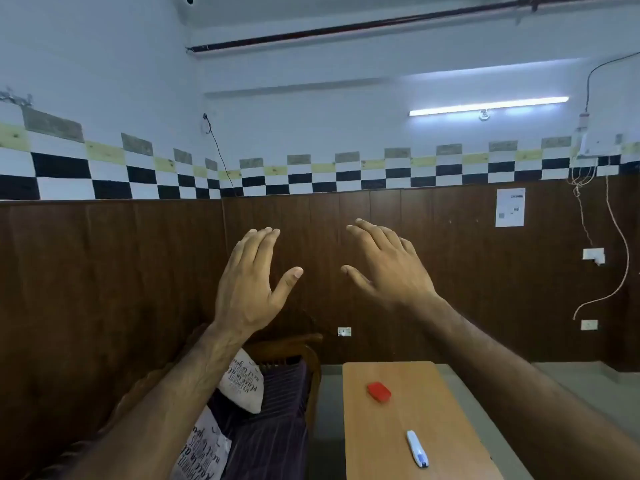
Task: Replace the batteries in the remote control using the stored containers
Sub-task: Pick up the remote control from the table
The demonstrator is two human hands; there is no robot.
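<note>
**Both hands raised, nothing held**

Your left hand [247, 289] and right hand [388, 265] hover apart in front of the dark wood wall panelling [104, 271], fingers spread wide and empty. Below them, on the long orange-brown wooden table [446, 403], a small red box-like container [379, 391] lies toward the far end; you cannot tell what it holds. The slim white remote control [417, 448] lies nearer, well apart from it, with bare tabletop around both. Left of the table stands a wooden sofa [294, 393] with printed cushions [242, 382].
</note>
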